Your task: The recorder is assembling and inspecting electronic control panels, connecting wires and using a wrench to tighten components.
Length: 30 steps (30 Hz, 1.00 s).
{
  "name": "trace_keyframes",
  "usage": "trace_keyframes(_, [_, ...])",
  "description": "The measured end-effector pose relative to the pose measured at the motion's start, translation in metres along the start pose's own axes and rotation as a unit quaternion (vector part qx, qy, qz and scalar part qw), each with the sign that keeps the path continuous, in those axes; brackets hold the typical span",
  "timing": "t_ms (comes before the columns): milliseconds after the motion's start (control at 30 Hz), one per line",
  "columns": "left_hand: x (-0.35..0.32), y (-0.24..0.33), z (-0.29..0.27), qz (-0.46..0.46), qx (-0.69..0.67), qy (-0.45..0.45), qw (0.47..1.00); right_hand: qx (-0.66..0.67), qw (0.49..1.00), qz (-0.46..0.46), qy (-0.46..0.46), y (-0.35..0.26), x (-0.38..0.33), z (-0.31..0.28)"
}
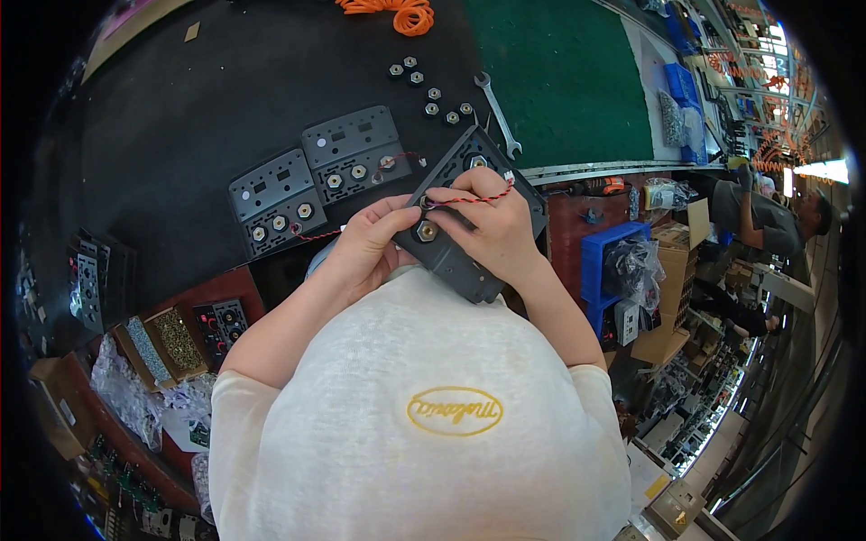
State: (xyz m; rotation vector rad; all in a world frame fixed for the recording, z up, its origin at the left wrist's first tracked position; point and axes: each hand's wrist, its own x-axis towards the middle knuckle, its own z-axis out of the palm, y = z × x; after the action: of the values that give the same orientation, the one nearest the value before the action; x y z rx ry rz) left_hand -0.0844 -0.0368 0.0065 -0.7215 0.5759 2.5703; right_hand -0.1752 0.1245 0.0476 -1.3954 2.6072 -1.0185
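Observation:
My left hand (365, 243) and my right hand (492, 225) both hold a dark grey metal panel (456, 266) with round brass-coloured terminals, tilted above the bench edge. A twisted red and black wire (474, 198) runs across the fingers of my right hand to a terminal that the fingertips of both hands pinch. Two more grey panels (316, 176) with terminals and a red wire lie side by side on the black mat (207, 99) just beyond my hands.
Several hex nuts (431, 90) and a steel spanner (498, 113) lie near a green mat (559, 72). An orange coiled hose (401, 13) is at the top. Parts bins and circuit boards (171, 343) sit left; a blue crate (613, 266) and another person (767, 221) are right.

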Motion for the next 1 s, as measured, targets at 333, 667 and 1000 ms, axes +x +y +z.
trace_keyframes(333, [-0.002, 0.000, 0.002, -0.001, 0.004, -0.004, 1.000, 0.002, 1.000, 0.002, -0.011, -0.001, 0.001, -0.002])
trace_keyframes(667, [-0.005, -0.006, 0.007, 0.006, 0.018, -0.006, 1.000, -0.016, 0.997, 0.081, 0.001, -0.014, -0.005, -0.002])
trace_keyframes(1000, [-0.004, -0.009, 0.016, 0.013, 0.040, 0.012, 0.999, 0.030, 0.992, 0.120, 0.014, -0.012, -0.015, -0.002])
